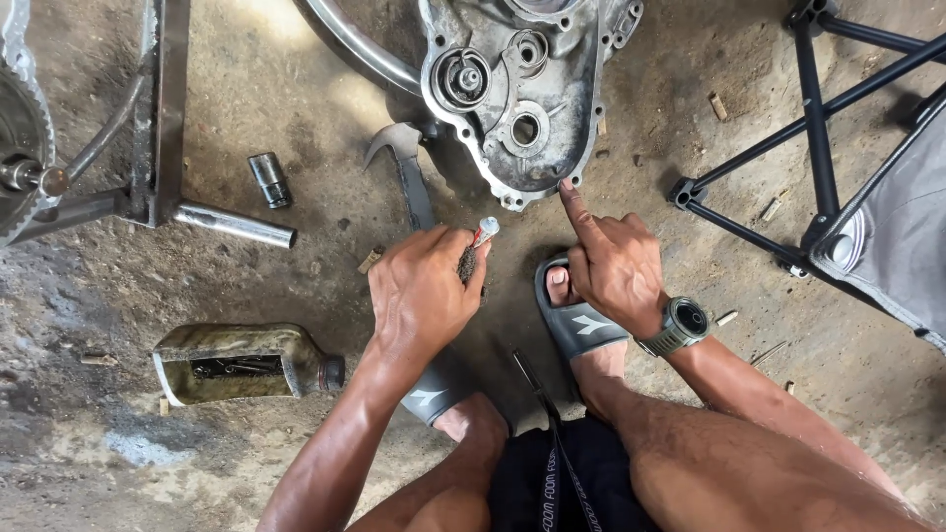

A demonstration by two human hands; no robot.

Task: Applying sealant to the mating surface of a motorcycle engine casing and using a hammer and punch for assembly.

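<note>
Far to your left, a sprocket (18, 118) and a steel frame (163, 108) sit on the dirt floor (296, 79), with a dark socket (268, 179) lying loose just beyond the frame's tube. Nearer you on that side lies a cut-open oil bottle (241, 363) on its side, bits of hardware inside it.

Moving toward the middle, your left hand (424, 291) is curled shut around a small tube (477, 246); its red neck and pale cap poke out past your thumb and forefinger, pointing up and to the right. A claw hammer (409, 172) lies on the ground just beyond that hand, head away from you.

Ahead of both hands rests the engine cover (522, 108), inner face up, tilted so its long axis runs away from you and slightly right. Its near edge is the part closest to you.

Your right hand (616, 266), with a wristwatch (680, 325), has the forefinger stretched out and the other fingers folded; the fingertip touches the cover's rim at its near right edge. So the right hand is on the cover, while the tube's tip sits just short of that same edge, down and to the left of it.

Off to the right stands a folding chair (867, 187).
</note>
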